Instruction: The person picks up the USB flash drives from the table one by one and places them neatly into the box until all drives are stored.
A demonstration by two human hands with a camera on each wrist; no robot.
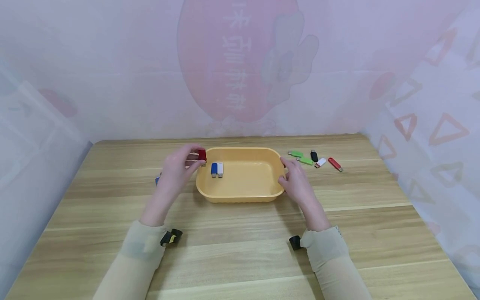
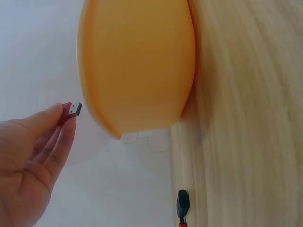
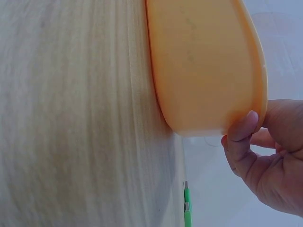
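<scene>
Two fingers [image 2: 57, 118] pinch the red drive [image 1: 202, 155] lightly; it could slip outside the tray [image 1: 240, 196] the right hand [image 1: 296, 181] grips.

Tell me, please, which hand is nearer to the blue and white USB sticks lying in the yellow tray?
Left. The left hand hovers at the tray's left rim, beside the sticks; the right hand holds the far right rim.

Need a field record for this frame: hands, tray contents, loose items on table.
left hand: pinches red USB stick over the tray's left rim
right hand: thumb on right rim of yellow tray
in tray: blue USB stick, white USB stick, side by side
right of tray: two green sticks, black stick, white-red stick, red stick
surface: wooden table
</scene>
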